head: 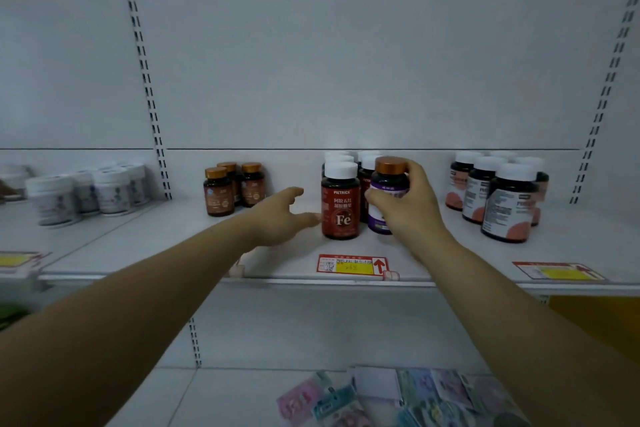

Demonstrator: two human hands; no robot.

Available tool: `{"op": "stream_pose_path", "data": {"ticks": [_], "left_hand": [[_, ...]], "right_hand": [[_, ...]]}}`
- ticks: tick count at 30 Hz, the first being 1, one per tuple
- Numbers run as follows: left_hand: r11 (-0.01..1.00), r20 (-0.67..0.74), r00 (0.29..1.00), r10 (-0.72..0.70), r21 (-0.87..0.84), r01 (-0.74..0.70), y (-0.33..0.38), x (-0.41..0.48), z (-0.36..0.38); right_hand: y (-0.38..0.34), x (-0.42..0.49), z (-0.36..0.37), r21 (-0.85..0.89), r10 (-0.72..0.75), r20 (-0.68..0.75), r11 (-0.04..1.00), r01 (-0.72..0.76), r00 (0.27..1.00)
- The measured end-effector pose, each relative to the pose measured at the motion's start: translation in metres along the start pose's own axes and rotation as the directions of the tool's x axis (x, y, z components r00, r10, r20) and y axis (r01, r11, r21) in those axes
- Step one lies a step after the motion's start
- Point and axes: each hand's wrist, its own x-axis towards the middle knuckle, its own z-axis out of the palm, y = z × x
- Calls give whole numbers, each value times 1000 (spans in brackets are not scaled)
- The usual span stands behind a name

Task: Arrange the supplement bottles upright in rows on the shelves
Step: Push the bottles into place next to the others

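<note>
Your right forearm (512, 305) leads to your right hand (412, 208), gripping the upright purple-label bottle (385, 192), three o'clock of the Fe bottle (341, 210) on the shelf (166, 239); left hand (280, 218) spread at nine.

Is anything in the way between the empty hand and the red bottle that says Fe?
No, nothing visible. The left hand is open, and its thumb tip is right at the left side of the red Fe bottle, with only shelf beneath. The right hand grips the purple-labelled bottle on the other side.
</note>
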Motion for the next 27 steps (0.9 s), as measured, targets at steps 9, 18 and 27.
{"op": "stream_pose_path", "data": {"ticks": [9,18,27], "left_hand": [[983,-77,997,31,184,-17,-71,-67,-76],[997,-183,981,-71,0,72,-215,-165,-211],[979,-340,930,-141,-187,80,-335,-243,-335]], "right_hand": [[-63,-18,136,65,7,308,997,-29,951],[-106,-78,365,117,114,509,973,-201,853],[-163,-137,574,229,56,633,939,-256,772]]}}
